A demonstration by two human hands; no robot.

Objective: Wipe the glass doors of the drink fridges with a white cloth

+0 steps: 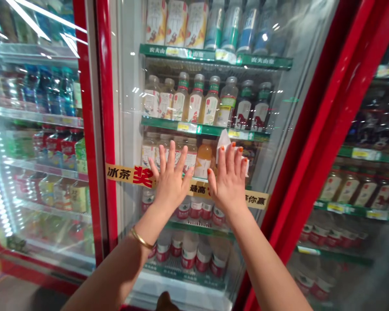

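Observation:
My left hand (170, 179) lies flat on the glass door (129, 129) of a red drinks fridge, fingers spread, over a yellow sticker strip (126, 175). A gold bangle (141, 239) circles that wrist. My right hand (230, 179) is raised beside it against the same glass, with a white cloth or tissue (223, 141) pressed under its fingers. Behind the glass stand rows of bottled drinks (197, 101) on green-edged shelves (201, 128).
The red door frame (324, 129) runs diagonally at the right, with another fridge of bottles (359, 185) beyond it. A second glass-door fridge (39, 142) with lit shelves stands at the left, past a red post (97, 129).

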